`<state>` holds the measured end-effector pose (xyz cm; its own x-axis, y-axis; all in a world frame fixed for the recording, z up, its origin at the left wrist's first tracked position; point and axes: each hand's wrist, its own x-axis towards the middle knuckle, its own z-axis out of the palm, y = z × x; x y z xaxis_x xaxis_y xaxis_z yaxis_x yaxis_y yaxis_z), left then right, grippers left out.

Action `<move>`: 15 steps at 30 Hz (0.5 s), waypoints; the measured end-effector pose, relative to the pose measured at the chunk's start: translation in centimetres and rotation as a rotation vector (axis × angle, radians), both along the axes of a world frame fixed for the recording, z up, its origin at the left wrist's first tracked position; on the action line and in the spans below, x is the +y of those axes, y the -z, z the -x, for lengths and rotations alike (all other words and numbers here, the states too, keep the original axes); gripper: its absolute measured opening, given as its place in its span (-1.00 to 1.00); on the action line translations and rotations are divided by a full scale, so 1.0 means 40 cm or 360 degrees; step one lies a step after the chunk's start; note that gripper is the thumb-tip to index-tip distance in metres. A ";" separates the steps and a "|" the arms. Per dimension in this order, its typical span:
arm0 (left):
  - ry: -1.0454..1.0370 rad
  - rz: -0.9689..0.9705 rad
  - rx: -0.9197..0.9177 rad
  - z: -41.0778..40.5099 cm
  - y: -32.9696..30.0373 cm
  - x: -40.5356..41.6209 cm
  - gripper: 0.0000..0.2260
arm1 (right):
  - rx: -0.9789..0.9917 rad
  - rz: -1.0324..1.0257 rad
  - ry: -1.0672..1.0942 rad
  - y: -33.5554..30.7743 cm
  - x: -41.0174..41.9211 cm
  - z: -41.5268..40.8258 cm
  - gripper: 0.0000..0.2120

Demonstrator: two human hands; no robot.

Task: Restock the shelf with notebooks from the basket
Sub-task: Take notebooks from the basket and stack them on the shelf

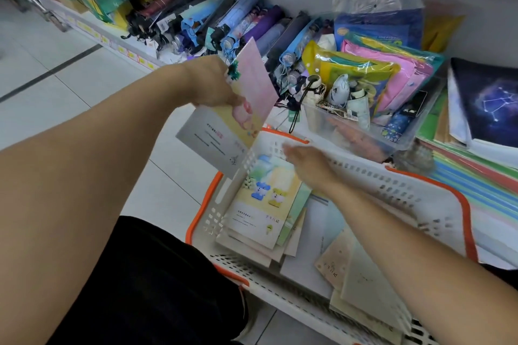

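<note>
Pastel card covers: a few notebooks (224, 117), fanned, gripped by the left hand (213, 84) and raised above the basket's far-left corner, seemingly lifted clear for shelving. Further notebooks (263, 204) lie stacked flat along the left wall of the basket (392, 185), white plastic with orange rim; loose ones sit toward its near-right corner. The right hand (305, 162), blurred, hovers over the stack, fingers loosely extended and holding nothing, probably reaching for more. Beyond: the shelf (302, 123), its front edge abutting the basket, carrying folded umbrellas (246, 22), a clear bin (364, 131) and coloured paper.
</note>
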<state>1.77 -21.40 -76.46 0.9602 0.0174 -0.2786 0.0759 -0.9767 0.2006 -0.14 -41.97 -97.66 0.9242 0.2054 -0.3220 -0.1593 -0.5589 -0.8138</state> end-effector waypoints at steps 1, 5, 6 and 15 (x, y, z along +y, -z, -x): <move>0.0015 -0.0088 -0.0015 -0.002 0.003 0.006 -0.60 | -0.0145 0.0455 -0.0174 0.052 0.011 0.031 -0.42; 0.0131 -0.0317 0.0049 -0.008 0.013 0.027 -0.56 | -0.0350 0.1033 -0.0316 0.157 0.022 0.098 -0.04; 0.0148 -0.0329 0.0065 -0.009 0.014 0.030 -0.57 | -0.0343 0.1021 -0.0265 0.159 0.024 0.092 0.02; 0.0080 -0.0261 0.0055 -0.010 0.020 0.042 -0.67 | 0.0218 0.0060 0.0167 0.114 -0.036 0.027 -0.81</move>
<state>2.18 -19.70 -77.27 0.9509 0.0177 -0.3088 0.0304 -0.9989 0.0365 -1.21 -43.42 -102.22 0.8868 0.0955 -0.4521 -0.3263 -0.5632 -0.7591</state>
